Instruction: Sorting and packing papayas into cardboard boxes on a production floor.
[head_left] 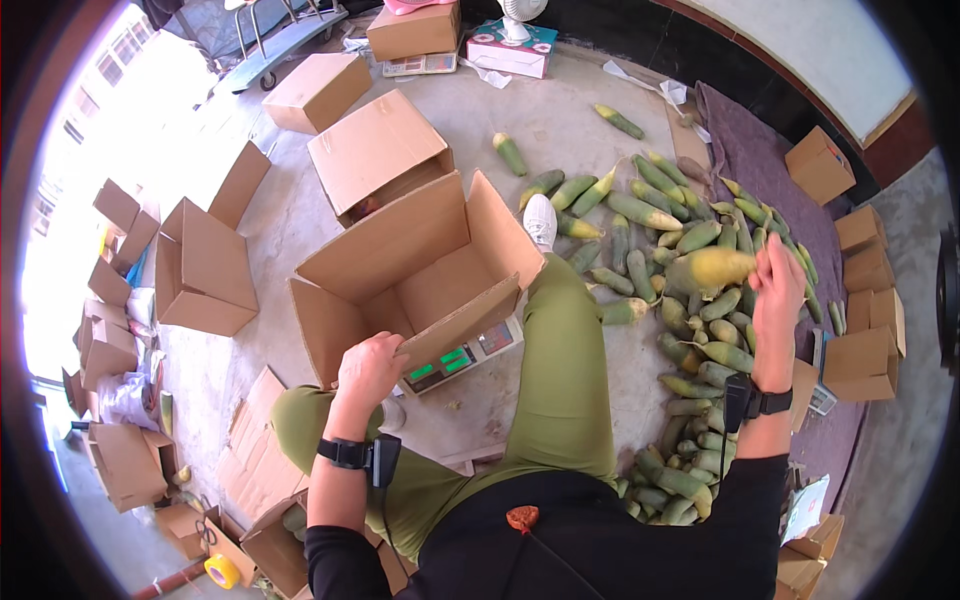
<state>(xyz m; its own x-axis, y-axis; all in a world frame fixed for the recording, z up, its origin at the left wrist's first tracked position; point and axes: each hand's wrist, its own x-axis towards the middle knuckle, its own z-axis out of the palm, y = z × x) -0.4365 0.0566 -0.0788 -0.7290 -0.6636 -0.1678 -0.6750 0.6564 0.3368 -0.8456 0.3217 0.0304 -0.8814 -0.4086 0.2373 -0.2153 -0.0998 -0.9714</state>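
One open-topped cardboard box (415, 265) sits over a digital scale (468, 360), concrete floor (272, 245) leftward; the left hand (368, 368) curls over the box's near edge, the right hand (778, 282) pinches a yellowish radish (712, 268) above the radish pile (724, 355) at right.

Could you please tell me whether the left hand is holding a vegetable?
No, the left hand is gripping the rim of the open cardboard box, and the right hand holds a vegetable.
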